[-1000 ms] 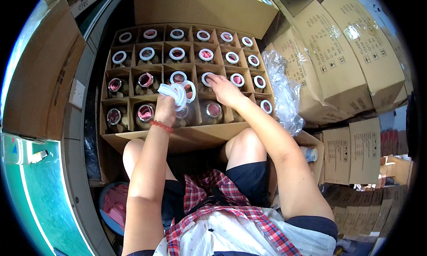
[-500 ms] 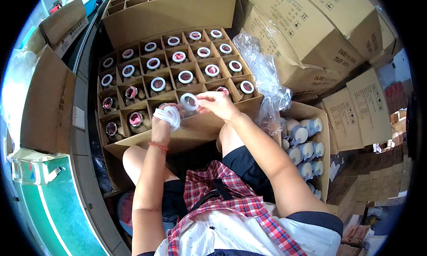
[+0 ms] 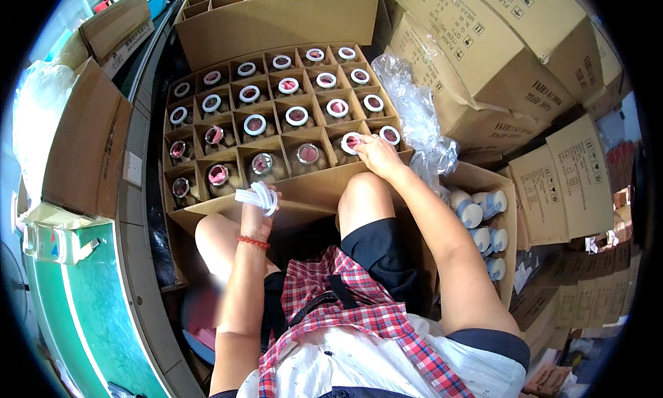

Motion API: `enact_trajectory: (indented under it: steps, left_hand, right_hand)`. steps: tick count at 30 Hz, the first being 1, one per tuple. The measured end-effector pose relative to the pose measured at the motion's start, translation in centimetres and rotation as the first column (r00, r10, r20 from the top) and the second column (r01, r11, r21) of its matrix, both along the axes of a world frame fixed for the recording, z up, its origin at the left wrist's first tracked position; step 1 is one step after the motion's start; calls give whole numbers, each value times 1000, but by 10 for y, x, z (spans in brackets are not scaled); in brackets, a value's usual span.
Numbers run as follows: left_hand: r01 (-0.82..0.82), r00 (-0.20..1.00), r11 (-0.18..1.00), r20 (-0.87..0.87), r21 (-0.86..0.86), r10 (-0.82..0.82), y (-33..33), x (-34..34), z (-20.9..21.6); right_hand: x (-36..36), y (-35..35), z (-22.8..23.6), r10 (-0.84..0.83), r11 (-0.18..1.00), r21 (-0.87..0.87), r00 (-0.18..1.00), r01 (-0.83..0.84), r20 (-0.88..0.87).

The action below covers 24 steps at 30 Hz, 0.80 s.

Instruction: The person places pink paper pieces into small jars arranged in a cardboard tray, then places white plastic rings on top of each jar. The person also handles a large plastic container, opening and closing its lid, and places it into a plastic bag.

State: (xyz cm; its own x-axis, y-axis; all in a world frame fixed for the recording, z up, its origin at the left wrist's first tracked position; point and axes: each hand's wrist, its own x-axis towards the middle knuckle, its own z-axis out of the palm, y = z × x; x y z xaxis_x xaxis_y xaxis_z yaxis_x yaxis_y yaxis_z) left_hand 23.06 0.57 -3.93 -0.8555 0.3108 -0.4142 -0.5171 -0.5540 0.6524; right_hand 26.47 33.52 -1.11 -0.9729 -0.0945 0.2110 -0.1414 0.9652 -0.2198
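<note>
Just now: one more ring at a bottle mouth

Right hand [image 3: 378, 154] had shifted. Half a second earlier it held a single white ring up beside the left hand [image 3: 257, 222]; at this moment its fingers were on a white ring [image 3: 344, 146] at the mouth of a bottle, second from the right in the near row of the divided carton [image 3: 314, 184]. Judged from that, the ring had gone from hand to bottle, making two ringed mouths in that row. Whether the fingers pinched or only pressed, could not tell.

Hands well apart. Left was closed around a bundle of white rings [image 3: 258, 198], just off the near side of the carton, red beaded bracelet [image 3: 253, 242] at its wrist.

Unringed glass bottles [image 3: 307, 155]: four in the carton's near row, two at the left end of the next row. The others in the carton wore rings.

Around the carton: crumpled clear plastic [image 3: 421, 115] along its right side; beyond that, stacked brown cartons [image 3: 497, 59] with dark printed lines and handling symbols, partly skewed by the lens, left untranscribed. White-and-blue containers [image 3: 472, 215] stood to its lower right, too small for any label to be read. No brand noted on the rings.
</note>
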Motion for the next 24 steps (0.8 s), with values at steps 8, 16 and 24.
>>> enact_trajectory:
  steps: [8, 16, 24]
  left_hand:
    - [109, 987, 973, -135, 204, -82, 2, 2, -12]
    - [142, 963, 969, -255, 204, -88, 2, -7, -16]
    - [150, 961, 970, -261, 189, -98, 5, -13, -18]
  right_hand:
    - [-16, -14, 10, -18, 975, 222, 984, -22, 176]
    - [-9, -7, 13, -6, 998, 59, 990, -2, 139]
    - [-13, -78, 36, 117, 872, -490, 974, -8, 192]
